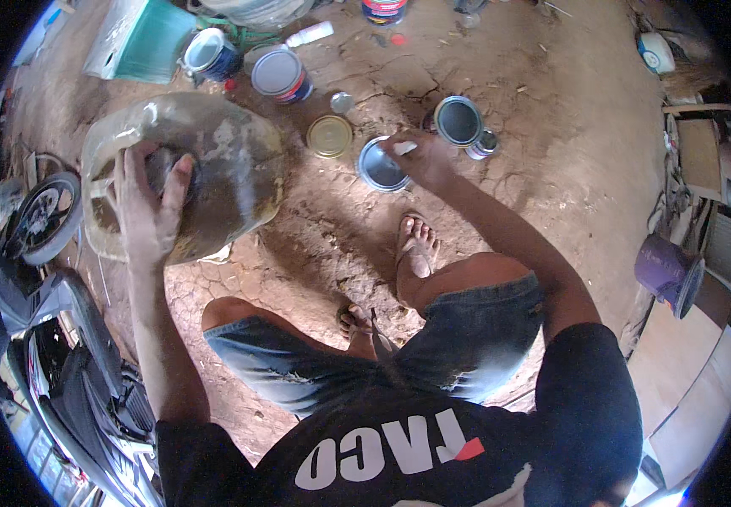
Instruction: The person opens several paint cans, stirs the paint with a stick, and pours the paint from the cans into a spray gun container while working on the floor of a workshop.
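My left hand (150,198) rests on top of a large translucent, dirty plastic jug (230,169), its fingers curled around a dark round cap (164,169) beside the moulded handle. My right hand (429,165) pinches a small white object (404,148), too small to identify, above an open can with a grey interior (376,169). Just right of that hand stand another grey-topped can (458,120) and a smaller tin (484,148). A gold-coloured round lid (328,135) lies between the jug and my right hand, with a small silver disc (341,102) behind it.
Blue cans (281,76), a turquoise container (137,38) and a white bottle (309,34) are at the back. A motorbike (70,338) stands at the left. A purple bucket (668,272) and boards (695,160) line the right. My sandalled feet are on cracked earth.
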The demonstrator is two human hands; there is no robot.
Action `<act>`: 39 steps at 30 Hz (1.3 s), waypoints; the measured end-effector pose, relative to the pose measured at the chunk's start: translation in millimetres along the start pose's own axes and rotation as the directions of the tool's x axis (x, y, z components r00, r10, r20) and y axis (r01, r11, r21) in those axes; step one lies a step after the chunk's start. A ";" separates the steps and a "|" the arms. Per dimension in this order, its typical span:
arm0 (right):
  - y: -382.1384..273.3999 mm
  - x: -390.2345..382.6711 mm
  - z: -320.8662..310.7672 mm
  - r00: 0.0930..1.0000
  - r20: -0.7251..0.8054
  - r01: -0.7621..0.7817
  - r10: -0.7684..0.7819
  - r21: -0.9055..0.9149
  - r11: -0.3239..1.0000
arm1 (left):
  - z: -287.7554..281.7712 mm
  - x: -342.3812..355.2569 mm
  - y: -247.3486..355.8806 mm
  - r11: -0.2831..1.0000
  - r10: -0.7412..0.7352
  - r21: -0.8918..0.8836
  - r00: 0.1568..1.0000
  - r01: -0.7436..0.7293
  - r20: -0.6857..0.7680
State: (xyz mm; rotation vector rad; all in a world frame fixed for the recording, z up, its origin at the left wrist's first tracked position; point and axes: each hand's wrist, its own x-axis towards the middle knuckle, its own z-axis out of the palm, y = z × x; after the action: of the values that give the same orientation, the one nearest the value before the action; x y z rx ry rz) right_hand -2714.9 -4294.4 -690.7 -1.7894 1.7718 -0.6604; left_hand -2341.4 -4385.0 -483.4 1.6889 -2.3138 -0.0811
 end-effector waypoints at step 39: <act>0.2 -2.5 -8.5 0.996 -0.020 0.087 -0.086 0.063 0.994 | -15.4 -15.3 -8.9 0.948 0.159 -0.270 0.985 -0.171 -0.065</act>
State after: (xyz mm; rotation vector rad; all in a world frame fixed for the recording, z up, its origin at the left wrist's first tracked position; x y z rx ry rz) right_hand -2720.8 -4292.2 -684.4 -1.8308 1.6727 -0.7612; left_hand -2324.9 -4371.6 -473.3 1.3457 -2.2791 -0.3143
